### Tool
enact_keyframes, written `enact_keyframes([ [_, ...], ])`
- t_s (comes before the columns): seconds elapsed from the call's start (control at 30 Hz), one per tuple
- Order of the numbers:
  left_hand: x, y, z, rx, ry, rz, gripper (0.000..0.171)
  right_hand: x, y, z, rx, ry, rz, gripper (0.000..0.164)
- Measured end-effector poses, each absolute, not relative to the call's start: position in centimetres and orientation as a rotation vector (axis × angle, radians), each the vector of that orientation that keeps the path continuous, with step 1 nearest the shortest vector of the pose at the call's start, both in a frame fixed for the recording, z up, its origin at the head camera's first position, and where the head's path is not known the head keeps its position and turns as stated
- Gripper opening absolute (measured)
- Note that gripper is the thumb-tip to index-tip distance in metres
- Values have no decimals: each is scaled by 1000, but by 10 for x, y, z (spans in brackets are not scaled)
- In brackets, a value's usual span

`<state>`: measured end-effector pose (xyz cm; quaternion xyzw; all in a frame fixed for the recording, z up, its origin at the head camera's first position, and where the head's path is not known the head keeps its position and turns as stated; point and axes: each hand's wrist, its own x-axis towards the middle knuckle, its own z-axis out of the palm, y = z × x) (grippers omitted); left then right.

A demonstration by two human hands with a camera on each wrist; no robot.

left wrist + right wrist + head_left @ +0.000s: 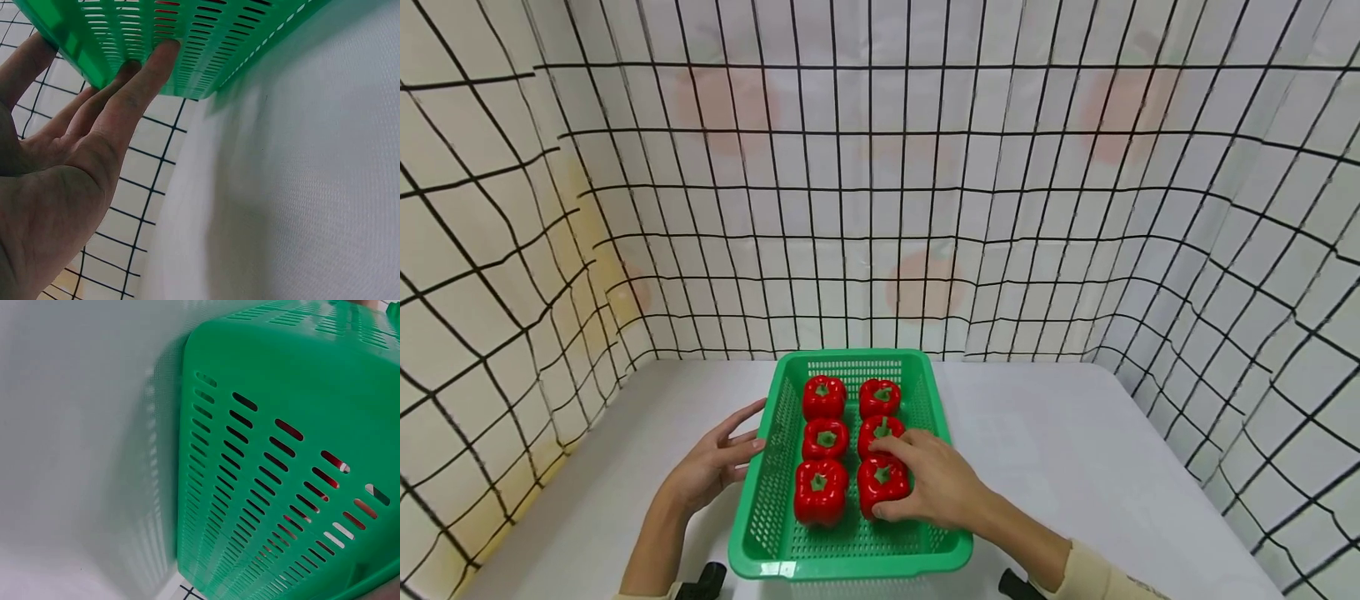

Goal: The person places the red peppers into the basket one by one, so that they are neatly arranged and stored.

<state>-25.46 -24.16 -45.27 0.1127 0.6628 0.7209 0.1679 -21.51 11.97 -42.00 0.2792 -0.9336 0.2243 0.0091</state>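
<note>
A green slotted plastic basket (934,417) stands on the white table, holding several red bell peppers in two columns. My right hand (943,487) reaches in over the right rim and grips the nearest bell pepper (883,477) of the right column, thumb on its near side and fingers across its top. Just behind the fingertips sits another bell pepper (872,431), partly covered. My left hand (715,458) touches the basket's left side with fairly straight fingers; in the left wrist view its fingertips (164,53) rest against the slotted wall. The right wrist view shows only the basket's outer wall (300,375).
Black wire grid panels (871,208) over white sheeting rise behind the table and on both sides. White table surface (1037,442) extends to the right of the basket, with a narrower strip (647,417) to its left.
</note>
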Motion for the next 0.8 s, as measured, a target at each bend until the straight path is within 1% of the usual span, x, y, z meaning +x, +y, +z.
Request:
enact_keyframes([
  [0.27,-254,-240,-453,304,1863,2056,78,-212,121,-416,829,-2910,841,69],
  [0.43,-251,-237,-452,296,1862,2048,78,-210,127,-411,715,-2808,1089,59],
  [0.6,-251,-236,-448,301,1903,2039,80,-218,142,-405,530,-2621,1055,49],
  [0.7,-250,-239,-445,302,1943,2006,80,-225,155,-405,445,-2574,1004,47],
  [0.8,-251,-244,-442,307,1993,1921,76,-231,170,-405,367,-2583,1002,45],
])
